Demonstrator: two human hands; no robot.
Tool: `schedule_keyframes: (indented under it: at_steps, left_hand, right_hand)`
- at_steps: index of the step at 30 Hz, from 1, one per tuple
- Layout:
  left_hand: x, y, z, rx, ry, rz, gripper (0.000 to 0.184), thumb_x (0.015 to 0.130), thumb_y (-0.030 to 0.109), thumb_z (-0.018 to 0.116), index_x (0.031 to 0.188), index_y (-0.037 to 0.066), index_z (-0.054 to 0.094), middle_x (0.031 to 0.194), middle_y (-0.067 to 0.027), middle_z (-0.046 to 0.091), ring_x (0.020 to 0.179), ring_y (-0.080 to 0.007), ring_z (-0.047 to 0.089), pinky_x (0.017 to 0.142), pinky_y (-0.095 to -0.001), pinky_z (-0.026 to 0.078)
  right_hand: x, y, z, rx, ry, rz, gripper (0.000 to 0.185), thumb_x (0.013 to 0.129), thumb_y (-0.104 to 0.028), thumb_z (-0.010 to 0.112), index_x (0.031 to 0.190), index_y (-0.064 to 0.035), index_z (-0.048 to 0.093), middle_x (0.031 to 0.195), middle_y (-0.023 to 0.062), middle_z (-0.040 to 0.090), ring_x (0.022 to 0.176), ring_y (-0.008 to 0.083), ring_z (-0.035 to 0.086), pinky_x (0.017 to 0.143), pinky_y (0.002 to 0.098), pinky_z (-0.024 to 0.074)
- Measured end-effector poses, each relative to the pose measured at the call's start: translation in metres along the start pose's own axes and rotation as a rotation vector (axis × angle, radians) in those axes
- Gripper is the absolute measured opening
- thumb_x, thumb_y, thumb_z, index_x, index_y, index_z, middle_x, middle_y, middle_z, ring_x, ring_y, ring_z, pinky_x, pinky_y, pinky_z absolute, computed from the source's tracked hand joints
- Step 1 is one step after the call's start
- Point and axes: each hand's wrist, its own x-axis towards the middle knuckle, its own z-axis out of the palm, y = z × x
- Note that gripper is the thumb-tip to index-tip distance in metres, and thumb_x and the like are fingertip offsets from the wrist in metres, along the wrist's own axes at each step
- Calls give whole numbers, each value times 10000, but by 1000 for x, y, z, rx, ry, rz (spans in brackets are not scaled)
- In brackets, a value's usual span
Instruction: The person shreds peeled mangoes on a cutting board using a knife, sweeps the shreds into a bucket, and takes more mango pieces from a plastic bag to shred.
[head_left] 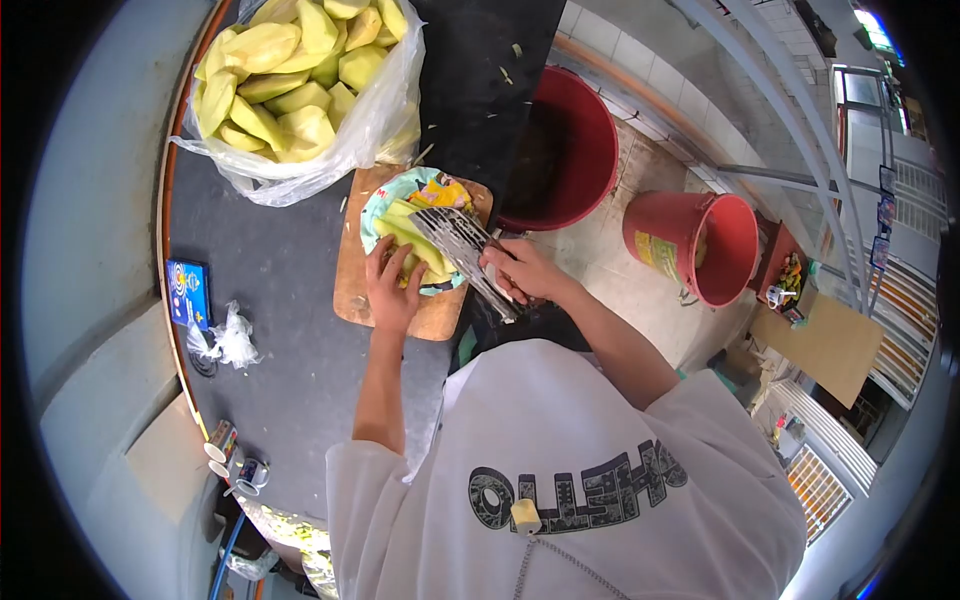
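Observation:
A wooden cutting board [352, 290] lies on the dark tabletop with a round, colourfully printed plate or mat [376, 205] on it. On that rest peeled pale-green mango pieces [405, 228]. My left hand [392, 290] is closed around the near side of the pieces, fingers on the left and thumb on the right. My right hand [522, 272] grips a broad cleaver [450, 236] with a dark, streaked blade. The blade slants over the right side of the mango, close to it or touching; its handle is mostly covered by my hand.
A clear plastic bag [375, 145] full of peeled mangoes [265, 48] stands beyond the board. Two red buckets [597, 140], [665, 235] stand on the floor at right. A blue box [188, 293], crumpled plastic [235, 338] and cups [252, 475] are on the left.

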Motion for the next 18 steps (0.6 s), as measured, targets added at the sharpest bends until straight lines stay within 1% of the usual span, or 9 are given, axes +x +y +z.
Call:
schedule_keyframes:
  at_steps: [2,6,8,9,11,18]
  left_hand:
    - [1,2,-2,-38,-32,-69,361,780,120,813,1118,51,704,1289,-169,585,1143,-350,586,941,-424,508]
    - [3,4,-4,-35,-24,-54,353,778,119,815,1106,43,709,1239,-180,613,1122,-355,608,925,-427,519]
    - [3,4,-2,-106,-45,-120,352,778,115,815,1104,39,707,1220,-184,622,1119,-358,612,932,-431,517]
    - [4,4,-1,-107,-45,-121,352,778,115,815,1104,39,707,1220,-184,622,1119,-358,612,932,-431,517]
    - [4,4,-4,-62,-48,-92,352,774,109,816,1100,35,706,1214,-186,623,1113,-359,612,932,-433,517]
    - [8,7,-8,-49,-52,-54,361,762,91,817,1100,31,704,1209,-186,624,1105,-363,614,933,-435,516]
  right_hand:
    - [2,0,-3,-23,-38,2,332,1082,-293,424,1064,4,569,555,14,488,370,87,440,353,261,359]
    - [2,-5,-6,-59,-59,4,327,1082,-285,421,1067,3,575,558,11,488,375,85,444,356,262,360]
    - [2,-6,-7,-57,-58,8,331,1080,-287,421,1064,1,581,554,7,485,379,85,447,360,262,359]
    - [2,-7,-7,-58,-57,10,331,1080,-287,421,1064,1,581,554,7,485,379,85,447,360,262,359]
    - [1,-8,-5,-75,-39,15,339,1079,-297,424,1056,1,585,548,6,485,380,87,449,364,264,360]
    - [1,-7,-3,-59,-46,5,345,1078,-305,424,1056,-1,584,543,10,482,380,90,452,376,266,370]
